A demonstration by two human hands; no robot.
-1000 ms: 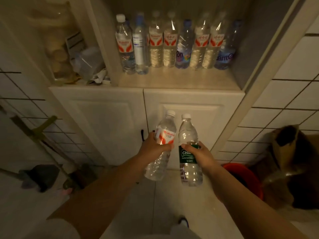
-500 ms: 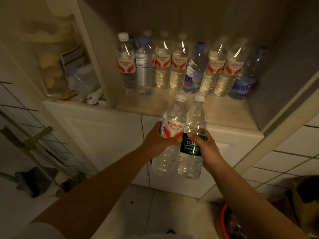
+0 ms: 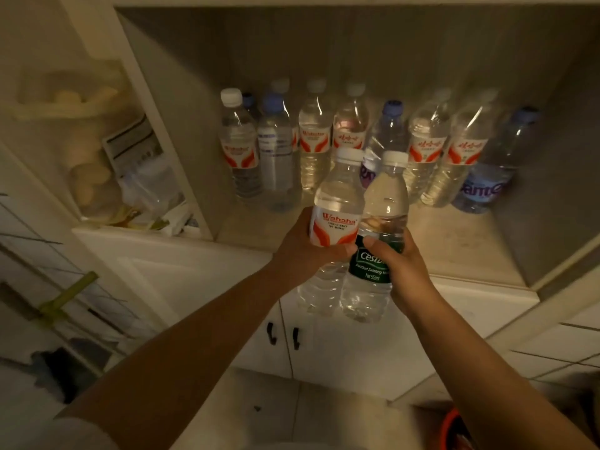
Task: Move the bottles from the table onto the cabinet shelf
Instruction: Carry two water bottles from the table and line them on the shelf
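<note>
My left hand [image 3: 302, 248] grips a clear water bottle with a red and white Wahaha label [image 3: 336, 206]. Touching it on the right is a clear bottle with a dark green label [image 3: 373, 280], gripped by my right hand [image 3: 399, 264]. Both bottles are upright, held just in front of the cabinet shelf's [image 3: 454, 251] front edge. Several water bottles [image 3: 315, 147] stand in a row at the back of the shelf, some with red labels, some with blue caps.
A side compartment [image 3: 107, 151] on the left holds packets and clutter. Below the shelf are two white cabinet doors with black handles [image 3: 282, 332]. A red bucket [image 3: 454, 430] sits at the lower right; a green-handled tool [image 3: 65, 297] leans at the left.
Both hands have lifted the two bottles up and forward to the shelf's front edge, and I have moved closer to the cabinet.
</note>
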